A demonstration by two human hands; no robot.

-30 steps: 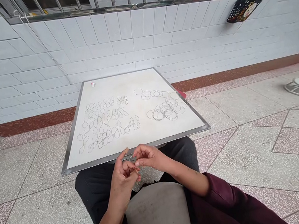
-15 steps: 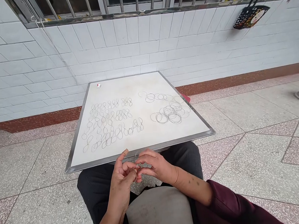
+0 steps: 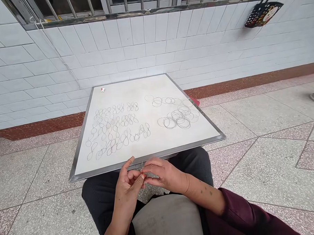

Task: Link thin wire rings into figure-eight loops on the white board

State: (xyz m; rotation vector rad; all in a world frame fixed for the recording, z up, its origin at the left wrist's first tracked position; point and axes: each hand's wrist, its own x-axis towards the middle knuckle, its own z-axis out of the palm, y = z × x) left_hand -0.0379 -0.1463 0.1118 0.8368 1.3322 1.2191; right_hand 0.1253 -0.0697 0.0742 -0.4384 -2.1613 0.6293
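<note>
Over my lap, just off the front edge of the white board, my left hand (image 3: pixel 129 185) and my right hand (image 3: pixel 162 173) meet at the fingertips. Both pinch a thin wire loop (image 3: pixel 143 189); part of it hangs below the fingers and a bit shows above them. The pinched middle is hidden by the fingertips. On the left half of the board lie several wire figure-eights (image 3: pixel 114 148) in rows. Plain round wire rings (image 3: pixel 183 123) overlap in a loose pile on the right half.
The board (image 3: pixel 150 152) has a grey metal rim and rests by a white tiled wall (image 3: pixel 139 54). A small white-and-red object (image 3: pixel 103 90) sits at its far left corner. A dotted bag (image 3: pixel 262 14) hangs at upper right. Window bars (image 3: pixel 124 0) line the top.
My fingertips have drawn closer together around the wire, covering more of its middle. The wires on the board lie as before; the view has shifted slightly.
</note>
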